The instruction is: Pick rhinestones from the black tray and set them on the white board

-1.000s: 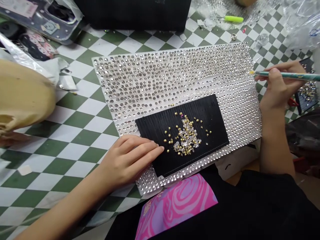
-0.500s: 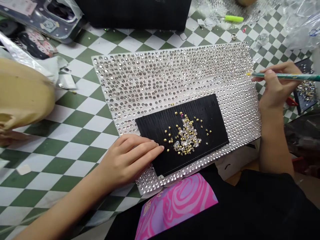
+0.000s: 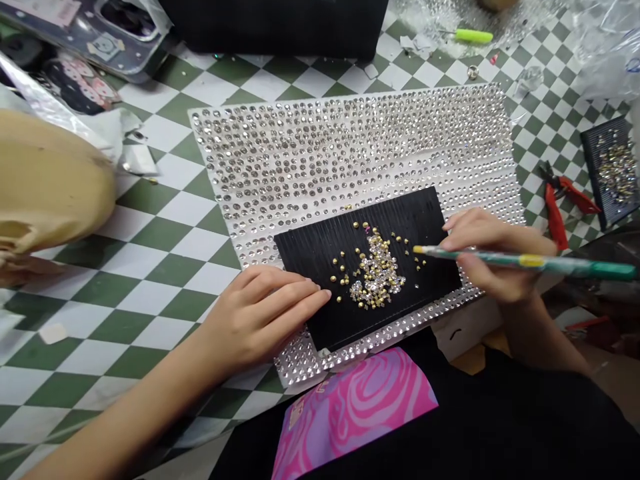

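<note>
My right hand (image 3: 500,257) pinches a green picker pen (image 3: 530,261) with a yellow tip. The tip hovers over the right part of a black ridged tray (image 3: 310,253). On that tray lies a loose heap of rhinestones (image 3: 377,270), silver on the faceted side and gold on the back. My left hand (image 3: 265,310) rests with fingers stretched out flat across the tray's left edge; its thumb is hidden. Beneath the tray spreads a white sheet (image 3: 345,150) covered in rows of silver rhinestones. Whether a stone clings to the pen tip is too small to tell.
Red-handled pliers (image 3: 557,207) and a second black tray of stones (image 3: 617,173) lie at the right. A yellow-green screwdriver (image 3: 473,36) is at the back. A black box (image 3: 275,27), a phone in a case (image 3: 100,40) and a tan rounded object (image 3: 50,180) stand around the sheet.
My right hand has brought the picker pen from the sheet's right edge leftward and nearer, over the black tray. The pliers at the right came into view. My left hand stays at the tray's edge.
</note>
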`<action>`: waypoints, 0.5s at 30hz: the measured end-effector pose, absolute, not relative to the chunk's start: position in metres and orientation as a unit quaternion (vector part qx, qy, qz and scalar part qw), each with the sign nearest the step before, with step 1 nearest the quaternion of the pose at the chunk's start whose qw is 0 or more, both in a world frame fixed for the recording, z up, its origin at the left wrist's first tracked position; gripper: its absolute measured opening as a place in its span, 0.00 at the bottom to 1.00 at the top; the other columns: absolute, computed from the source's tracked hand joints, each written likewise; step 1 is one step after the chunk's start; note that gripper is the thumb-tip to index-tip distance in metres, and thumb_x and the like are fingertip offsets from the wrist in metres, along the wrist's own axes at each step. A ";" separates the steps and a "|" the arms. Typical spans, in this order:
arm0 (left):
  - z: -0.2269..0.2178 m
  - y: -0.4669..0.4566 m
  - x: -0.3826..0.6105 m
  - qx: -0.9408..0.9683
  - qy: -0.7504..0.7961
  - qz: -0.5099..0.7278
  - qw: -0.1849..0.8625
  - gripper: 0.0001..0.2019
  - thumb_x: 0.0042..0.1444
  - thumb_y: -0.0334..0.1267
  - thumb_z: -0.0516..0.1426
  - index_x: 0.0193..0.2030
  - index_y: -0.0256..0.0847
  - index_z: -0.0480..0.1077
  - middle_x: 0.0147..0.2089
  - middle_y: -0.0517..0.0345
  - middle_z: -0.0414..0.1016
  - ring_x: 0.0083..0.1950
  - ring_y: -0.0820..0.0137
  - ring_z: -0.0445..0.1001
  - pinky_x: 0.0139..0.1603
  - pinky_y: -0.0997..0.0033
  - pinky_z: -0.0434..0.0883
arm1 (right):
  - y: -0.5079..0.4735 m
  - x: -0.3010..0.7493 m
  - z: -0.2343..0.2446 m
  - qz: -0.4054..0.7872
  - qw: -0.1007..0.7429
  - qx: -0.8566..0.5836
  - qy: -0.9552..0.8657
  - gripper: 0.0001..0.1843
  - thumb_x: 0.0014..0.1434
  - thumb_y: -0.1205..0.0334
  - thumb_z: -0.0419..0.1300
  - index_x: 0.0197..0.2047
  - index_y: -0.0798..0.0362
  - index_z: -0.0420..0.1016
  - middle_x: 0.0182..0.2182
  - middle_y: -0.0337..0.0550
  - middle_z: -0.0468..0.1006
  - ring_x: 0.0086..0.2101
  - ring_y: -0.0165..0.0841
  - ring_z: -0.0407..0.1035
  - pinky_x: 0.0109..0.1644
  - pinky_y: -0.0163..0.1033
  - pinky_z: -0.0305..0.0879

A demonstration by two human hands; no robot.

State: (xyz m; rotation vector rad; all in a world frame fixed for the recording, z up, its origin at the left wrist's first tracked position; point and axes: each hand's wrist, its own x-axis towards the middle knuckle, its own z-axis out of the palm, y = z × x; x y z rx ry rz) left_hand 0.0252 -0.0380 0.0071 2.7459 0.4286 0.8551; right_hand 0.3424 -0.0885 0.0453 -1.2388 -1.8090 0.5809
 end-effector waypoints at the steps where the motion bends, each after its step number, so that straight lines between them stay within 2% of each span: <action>1: 0.007 -0.038 0.025 0.938 0.147 0.292 0.116 0.09 0.63 0.30 0.51 0.43 0.37 0.72 0.36 0.58 0.79 0.40 0.72 0.75 0.39 0.70 0.70 | -0.091 0.335 0.044 0.249 0.407 -0.477 -0.738 0.12 0.50 0.72 0.60 0.38 0.49 0.78 0.27 0.37 0.77 0.30 0.29 0.70 0.41 0.43 0.72; 8: 0.007 -0.038 0.024 0.938 0.149 0.291 0.116 0.09 0.62 0.30 0.51 0.44 0.39 0.72 0.35 0.59 0.79 0.40 0.73 0.74 0.40 0.71 0.70 | -0.092 0.326 0.038 0.265 0.380 -0.461 -0.757 0.11 0.49 0.72 0.59 0.35 0.49 0.76 0.24 0.35 0.76 0.28 0.27 0.69 0.43 0.41 0.72; 15: 0.008 -0.038 0.025 0.938 0.147 0.290 0.123 0.09 0.62 0.30 0.51 0.43 0.37 0.72 0.36 0.58 0.79 0.41 0.72 0.73 0.40 0.70 0.69 | -0.092 0.327 0.038 0.264 0.394 -0.462 -0.750 0.11 0.49 0.71 0.59 0.34 0.49 0.76 0.24 0.36 0.76 0.27 0.27 0.69 0.42 0.42 0.72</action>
